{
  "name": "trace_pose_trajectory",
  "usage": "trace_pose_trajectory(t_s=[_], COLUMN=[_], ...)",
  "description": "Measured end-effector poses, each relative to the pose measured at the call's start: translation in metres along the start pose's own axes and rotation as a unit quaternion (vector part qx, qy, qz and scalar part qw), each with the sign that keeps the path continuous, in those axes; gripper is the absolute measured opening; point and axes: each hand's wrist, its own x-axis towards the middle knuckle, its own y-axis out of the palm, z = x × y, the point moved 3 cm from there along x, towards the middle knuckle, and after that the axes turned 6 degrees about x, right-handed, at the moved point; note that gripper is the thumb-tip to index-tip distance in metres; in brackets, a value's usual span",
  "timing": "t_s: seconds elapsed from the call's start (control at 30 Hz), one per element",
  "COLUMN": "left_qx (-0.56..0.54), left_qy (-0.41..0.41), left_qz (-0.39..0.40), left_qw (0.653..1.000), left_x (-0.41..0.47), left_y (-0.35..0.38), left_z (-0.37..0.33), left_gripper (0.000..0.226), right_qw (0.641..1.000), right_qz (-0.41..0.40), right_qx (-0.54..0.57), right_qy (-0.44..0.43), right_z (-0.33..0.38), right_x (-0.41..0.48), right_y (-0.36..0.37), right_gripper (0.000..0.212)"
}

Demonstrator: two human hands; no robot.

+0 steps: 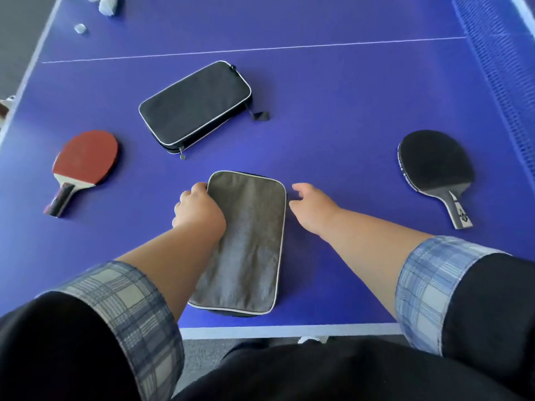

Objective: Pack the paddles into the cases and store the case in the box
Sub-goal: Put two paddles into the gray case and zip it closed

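- The grey case (pixel 246 241) lies flat on the blue desk (pixel 333 134) near its front edge, long side running away from the person; the left forearm crosses over its lower left part and hides that edge
- The left hand (pixel 199 208) is curled over the grey case's far left corner, fingers wrapped on the edge; the fingertips are tucked out of sight, so how firm the grip is cannot be told
- The right hand (pixel 314 208) is beside the case's upper right edge with fingers loosely spread, apart from it or barely touching; which one is hard to tell
- The black case (pixel 195 107) lies further back at an angle, zipped as far as can be seen, a small tag trailing off its right side
- The red paddle (pixel 85 162) lies to the left, handle toward the person; the black paddle (pixel 434 166) lies well to the right, handle toward the person
- No box is in view
- Small pale things (pixel 79 28) at the far left corner are too blurred to name
- A net (pixel 498 68) runs along the right edge, and grey floor shows below the desk's front rim
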Motion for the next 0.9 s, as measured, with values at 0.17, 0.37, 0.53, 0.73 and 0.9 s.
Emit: trace_pose_trajectory(t_s=[0.17,0.37,0.53,0.73,0.9], left_qx=[-0.001,0.09,0.183,0.252,0.254], left_qy=[-0.053,0.085,0.214,0.325,0.352], left_qz=[0.034,0.037,0.079,0.132,0.086], left_qw=[0.998,0.992,0.956,0.902,0.897], left_x=[0.019,0.023,0.0,-0.02,-0.041], left_y=[0.03,0.035,0.053,0.075,0.09], left_z=[-0.007,-0.051,-0.107,-0.151,-0.159], left_gripper=[0.057,0.053,0.049,0.053,0.059], right_qw=[0.995,0.965,0.944,0.963,0.981], right_qz=[0.047,0.021,0.017,0.026,0.036], right_qx=[0.072,0.228,0.286,0.213,0.139], right_qy=[0.046,0.125,0.163,0.161,0.134], right_z=[0.002,-0.035,-0.082,-0.117,-0.133], right_x=[0.005,-0.026,-0.059,-0.09,-0.096], right_y=[0.022,0.02,0.015,-0.006,-0.013], right_gripper=[0.063,0.058,0.046,0.023,0.017])
